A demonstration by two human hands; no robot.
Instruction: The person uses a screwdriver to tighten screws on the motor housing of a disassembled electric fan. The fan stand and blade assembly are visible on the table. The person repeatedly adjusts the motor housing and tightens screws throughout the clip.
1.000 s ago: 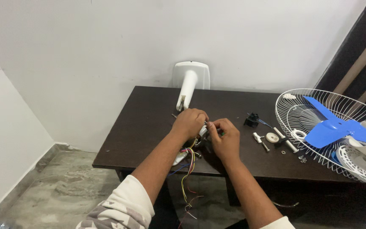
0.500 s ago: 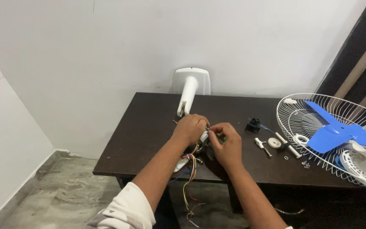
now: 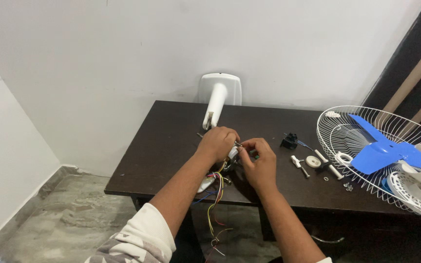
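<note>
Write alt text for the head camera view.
Two bare hands, left hand and right hand, grip a small motor part trailing coloured wires over a dark table. A white fan stand lies behind; a wire grille holding a blue blade sits right.

Your left hand and right hand hide most of the small motor part mid-frame. The wire fan guard runs off the right edge; screws beside it are too small to tell.
</note>
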